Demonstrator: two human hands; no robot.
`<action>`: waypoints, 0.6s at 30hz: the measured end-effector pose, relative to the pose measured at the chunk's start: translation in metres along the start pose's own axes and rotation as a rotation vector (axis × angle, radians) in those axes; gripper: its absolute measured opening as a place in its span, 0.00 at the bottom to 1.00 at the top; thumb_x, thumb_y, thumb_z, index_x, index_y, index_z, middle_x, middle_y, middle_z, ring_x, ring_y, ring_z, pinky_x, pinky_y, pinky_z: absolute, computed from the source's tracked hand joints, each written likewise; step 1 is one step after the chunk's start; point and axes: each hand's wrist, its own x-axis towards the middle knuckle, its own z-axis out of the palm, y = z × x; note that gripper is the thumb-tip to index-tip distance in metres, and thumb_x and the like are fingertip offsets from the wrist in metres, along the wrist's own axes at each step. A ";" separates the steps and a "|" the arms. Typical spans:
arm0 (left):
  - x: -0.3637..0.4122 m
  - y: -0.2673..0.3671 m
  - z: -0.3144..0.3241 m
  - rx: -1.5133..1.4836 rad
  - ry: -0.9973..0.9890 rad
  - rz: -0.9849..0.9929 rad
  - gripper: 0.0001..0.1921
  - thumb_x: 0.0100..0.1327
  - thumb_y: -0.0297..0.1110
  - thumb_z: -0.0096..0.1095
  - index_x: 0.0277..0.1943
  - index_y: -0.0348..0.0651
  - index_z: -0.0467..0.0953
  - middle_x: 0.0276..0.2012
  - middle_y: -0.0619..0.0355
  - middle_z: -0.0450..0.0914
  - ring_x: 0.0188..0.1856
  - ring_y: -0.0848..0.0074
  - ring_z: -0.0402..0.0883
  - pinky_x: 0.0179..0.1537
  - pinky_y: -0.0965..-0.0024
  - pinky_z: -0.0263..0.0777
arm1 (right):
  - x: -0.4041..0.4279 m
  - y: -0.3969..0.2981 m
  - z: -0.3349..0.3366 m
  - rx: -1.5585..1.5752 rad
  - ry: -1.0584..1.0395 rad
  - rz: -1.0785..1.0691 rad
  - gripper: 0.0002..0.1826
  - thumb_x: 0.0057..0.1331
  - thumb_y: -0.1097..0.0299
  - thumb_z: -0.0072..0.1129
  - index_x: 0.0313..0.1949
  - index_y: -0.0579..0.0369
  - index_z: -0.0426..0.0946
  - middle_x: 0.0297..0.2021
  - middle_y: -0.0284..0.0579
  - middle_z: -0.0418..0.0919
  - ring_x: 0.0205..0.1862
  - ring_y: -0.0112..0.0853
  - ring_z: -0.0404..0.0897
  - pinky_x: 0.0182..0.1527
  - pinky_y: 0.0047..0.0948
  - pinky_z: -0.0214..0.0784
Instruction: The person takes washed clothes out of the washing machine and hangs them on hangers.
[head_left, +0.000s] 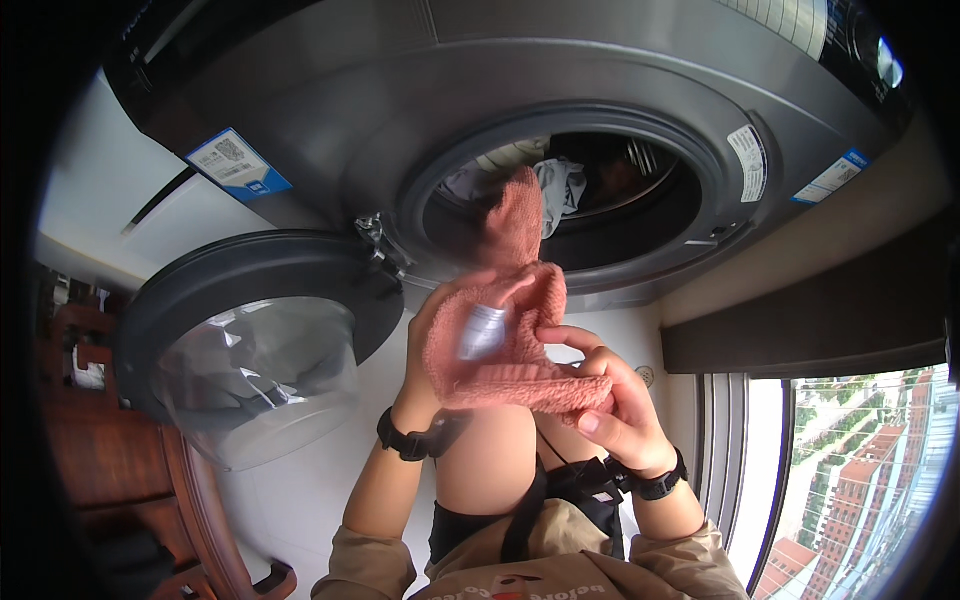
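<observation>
A fuzzy coral-pink cloth item (517, 382), perhaps a garment or sock-like piece, is held up in front of the open drum of a front-loading washing machine (337, 105). A blurred white care label (483, 331) shows on its inner side. My left hand (431, 330) is at its left side, partly hidden behind the fabric. My right hand (619, 405) pinches its lower right corner between thumb and fingers. The upper end of the cloth reaches up before the drum opening. Grey fabric (561, 191) and beige fabric (517, 152) lie inside the drum.
The washer's round glass door (262, 360) hangs open at the left on its hinge (382, 244). Dark reddish wooden furniture (120, 465) stands at the lower left. A window (855, 465) is at the right, and a floor drain (645, 375) lies near the wall.
</observation>
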 end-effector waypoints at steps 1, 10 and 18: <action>0.000 0.007 -0.001 -0.092 0.023 -0.057 0.32 0.37 0.34 0.72 0.49 0.34 0.69 0.46 0.53 0.73 0.48 0.72 0.72 0.49 0.73 0.64 | 0.005 -0.004 0.004 0.051 0.007 -0.004 0.07 0.56 0.78 0.51 0.34 0.62 0.64 0.58 0.53 0.53 0.56 0.36 0.62 0.55 0.32 0.55; 0.018 0.110 -0.004 0.405 -0.056 0.270 0.36 0.31 0.44 0.75 0.48 0.37 0.72 0.39 0.54 0.74 0.39 0.69 0.73 0.42 0.70 0.65 | 0.042 -0.084 0.058 -0.114 -0.033 -0.021 0.08 0.54 0.77 0.55 0.33 0.63 0.69 0.58 0.54 0.55 0.56 0.37 0.61 0.57 0.35 0.50; 0.013 0.228 0.006 0.412 0.180 0.188 0.27 0.36 0.40 0.73 0.39 0.35 0.72 0.37 0.54 0.75 0.37 0.73 0.75 0.40 0.74 0.68 | 0.056 -0.194 0.120 -0.178 -0.043 -0.012 0.05 0.54 0.77 0.57 0.29 0.63 0.70 0.58 0.54 0.56 0.55 0.38 0.62 0.56 0.34 0.51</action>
